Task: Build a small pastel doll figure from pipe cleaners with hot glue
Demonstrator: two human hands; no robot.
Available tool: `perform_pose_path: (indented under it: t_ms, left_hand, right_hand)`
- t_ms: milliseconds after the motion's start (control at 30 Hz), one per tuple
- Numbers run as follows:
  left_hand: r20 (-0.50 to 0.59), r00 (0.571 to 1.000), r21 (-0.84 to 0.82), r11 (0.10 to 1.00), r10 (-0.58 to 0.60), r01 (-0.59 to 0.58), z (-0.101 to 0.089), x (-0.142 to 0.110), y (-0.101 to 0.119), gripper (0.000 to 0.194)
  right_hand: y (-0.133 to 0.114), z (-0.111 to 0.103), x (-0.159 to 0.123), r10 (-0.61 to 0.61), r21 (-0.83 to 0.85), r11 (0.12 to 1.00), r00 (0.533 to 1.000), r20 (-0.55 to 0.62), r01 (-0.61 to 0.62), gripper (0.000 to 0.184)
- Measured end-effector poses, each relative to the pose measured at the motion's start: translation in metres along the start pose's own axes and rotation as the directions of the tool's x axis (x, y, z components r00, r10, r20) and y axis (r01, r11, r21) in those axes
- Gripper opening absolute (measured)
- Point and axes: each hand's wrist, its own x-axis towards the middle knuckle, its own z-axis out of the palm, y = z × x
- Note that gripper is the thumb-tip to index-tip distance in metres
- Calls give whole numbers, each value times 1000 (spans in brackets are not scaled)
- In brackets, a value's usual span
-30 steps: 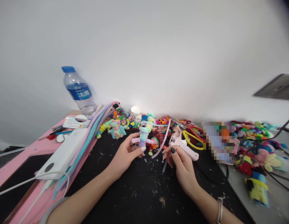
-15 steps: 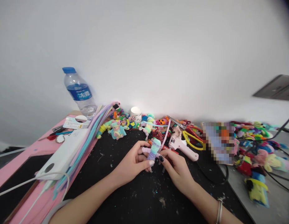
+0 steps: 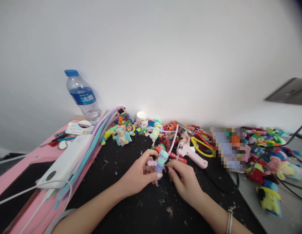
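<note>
We hold a little fuzzy doll (image 3: 160,160) over the black mat (image 3: 131,208). It is made of soft, fuzzy wire in pale stripes. Our left hand (image 3: 138,174) is curled around the doll from the left side, with the thumb pressed at its bottom. Our right hand (image 3: 183,178) pinches the doll's right edge with fingertips (image 3: 166,168) close together. So both hands are closed on the same small toy.

We think a job like this goes best with gentle fingers. Squeeze too hard and the soft loops may squash flat. One hand should keep the doll steady while the other does the fiddly bit.

Just right of the doll, beyond our right hand, lies the pink glue gun (image 3: 190,152). Past the doll, by the wall, sits a small white cup (image 3: 142,119); we cannot tell what is in it. Far to the doll's left stands a water bottle (image 3: 82,96) with a blue cap. It is see-through, but we cannot tell how much water it holds.
</note>
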Motion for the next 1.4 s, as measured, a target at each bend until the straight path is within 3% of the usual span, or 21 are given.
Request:
perform_pose_path:
  t_ms: [200,333,533,700,900,1400]
  left_hand:
    - [-105,994,-104,994,22,-33,2,4,1,47]
    - [-116,993,-127,992,-3,-12,3,4,2,51]
    - [-108,994,24,1000,-12,15,3,1,0,49]
    - [-116,992,153,988,44,-25,-1,0,6,21]
    - [-83,986,430,898,144,-95,-3,-2,10,27]
    - [-39,990,523,847,137,-96,-2,-5,10,31]
  right_hand:
    - [-2,4,0,115,112,988,992,-51,-108,9]
    - [-3,6,1,151,163,977,987,-55,-141,11]
    - [-4,6,4,193,279,944,980,-37,-175,6]
    - [0,6,2,269,424,878,962,-47,-225,12]
    - [0,8,4,289,554,796,957,9,-245,13]
    - [-1,4,6,267,570,784,963,47,-245,15]
